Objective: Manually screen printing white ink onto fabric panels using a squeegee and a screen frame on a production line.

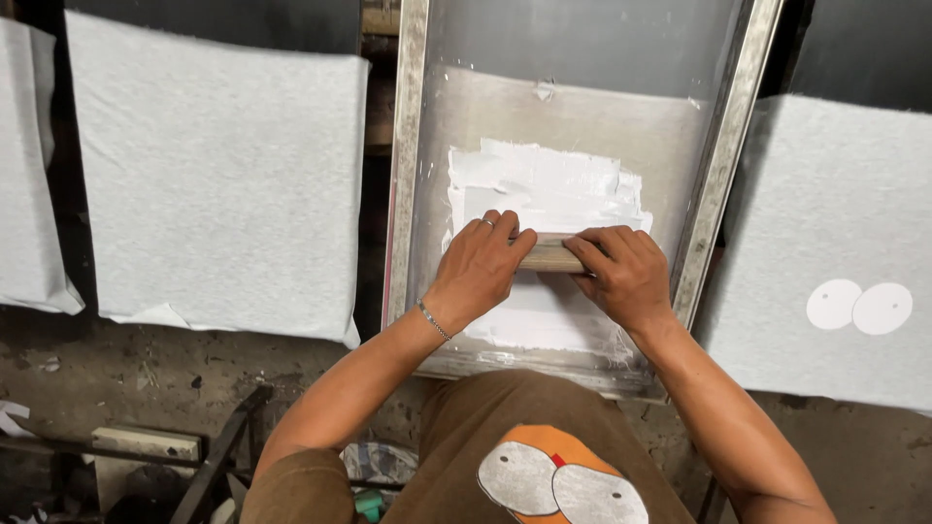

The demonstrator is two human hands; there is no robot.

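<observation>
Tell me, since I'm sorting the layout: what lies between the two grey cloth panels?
In the head view, the metal-framed screen with white ink, both hands gripping a wooden squeegee.

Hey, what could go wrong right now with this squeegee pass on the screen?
White ink is spread unevenly on the screen, so coverage may come out patchy. Both the left hand and right hand grip the short wooden squeegee close to wet ink, so fingers could smear it. Uneven pressure might shift the metal frame.

Both hands, left and right, sit side by side on a squeegee inside the screen frame. Cloth-covered boards flank it, left and right.
</observation>
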